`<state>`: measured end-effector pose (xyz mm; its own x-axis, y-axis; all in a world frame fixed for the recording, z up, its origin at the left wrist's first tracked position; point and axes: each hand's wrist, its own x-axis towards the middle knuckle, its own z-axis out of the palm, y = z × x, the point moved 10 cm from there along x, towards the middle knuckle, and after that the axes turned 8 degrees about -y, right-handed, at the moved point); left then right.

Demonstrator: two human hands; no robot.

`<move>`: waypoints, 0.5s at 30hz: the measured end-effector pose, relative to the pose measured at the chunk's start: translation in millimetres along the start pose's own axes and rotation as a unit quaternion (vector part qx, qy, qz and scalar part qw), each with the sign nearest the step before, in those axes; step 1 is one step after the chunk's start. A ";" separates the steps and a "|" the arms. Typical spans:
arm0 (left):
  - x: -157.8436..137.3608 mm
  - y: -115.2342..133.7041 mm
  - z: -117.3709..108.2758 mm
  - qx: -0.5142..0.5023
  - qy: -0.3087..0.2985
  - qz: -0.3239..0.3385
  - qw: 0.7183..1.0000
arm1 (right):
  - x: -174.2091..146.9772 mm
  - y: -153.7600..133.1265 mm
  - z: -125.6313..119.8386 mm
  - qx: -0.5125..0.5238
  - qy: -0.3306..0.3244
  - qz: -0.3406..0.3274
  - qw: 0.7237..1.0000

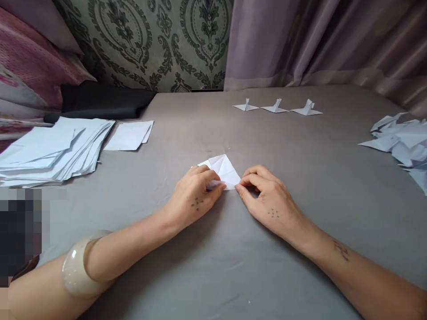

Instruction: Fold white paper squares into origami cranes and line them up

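Observation:
A partly folded sheet of white paper [224, 168] lies on the grey cloth in front of me, with crease lines across its face and a peak pointing away. My left hand [200, 189] grips its left and near part, thumb and fingers closed over the near edge. At the near right corner, my right hand [267, 189] pinches the paper between thumb and forefinger. The left fingers hide the paper's left side.
Three small folded paper figures [276, 106] stand in a row at the back. Stacked white paper [83, 151] and smaller sheets [128, 135] lie at left, near a folded black cloth [106, 100]. More folded paper pieces [405, 140] are heaped at far right. A curtain [283, 40] hangs behind.

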<state>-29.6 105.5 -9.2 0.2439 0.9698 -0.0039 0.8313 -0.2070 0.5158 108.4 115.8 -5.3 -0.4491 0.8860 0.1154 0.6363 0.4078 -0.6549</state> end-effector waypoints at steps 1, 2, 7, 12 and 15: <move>0.7 -1.0 0.3 -0.004 -0.003 -0.006 1.000 | 0.3 0.5 0.4 0.000 0.001 0.003 1.000; 1.2 -2.0 0.5 -0.008 -0.006 -0.012 1.000 | 0.5 1.1 0.6 -0.001 0.004 0.005 1.000; 2.8 -3.6 1.5 -0.019 -0.021 -0.028 0.999 | 1.4 4.2 1.5 -0.005 0.008 0.013 1.000; 3.8 -4.6 2.4 -0.029 -0.034 -0.036 0.998 | 2.6 7.3 2.4 -0.032 -0.012 0.032 0.999; 4.5 -4.6 2.6 -0.034 -0.039 -0.039 0.998 | 3.9 9.6 3.0 -0.041 -0.035 0.044 0.998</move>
<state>-31.1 110.5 -13.8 0.2205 0.9691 -0.1108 0.8137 -0.1201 0.5687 110.8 122.5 -13.4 -0.4297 0.9030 0.0063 0.7228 0.3481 -0.5970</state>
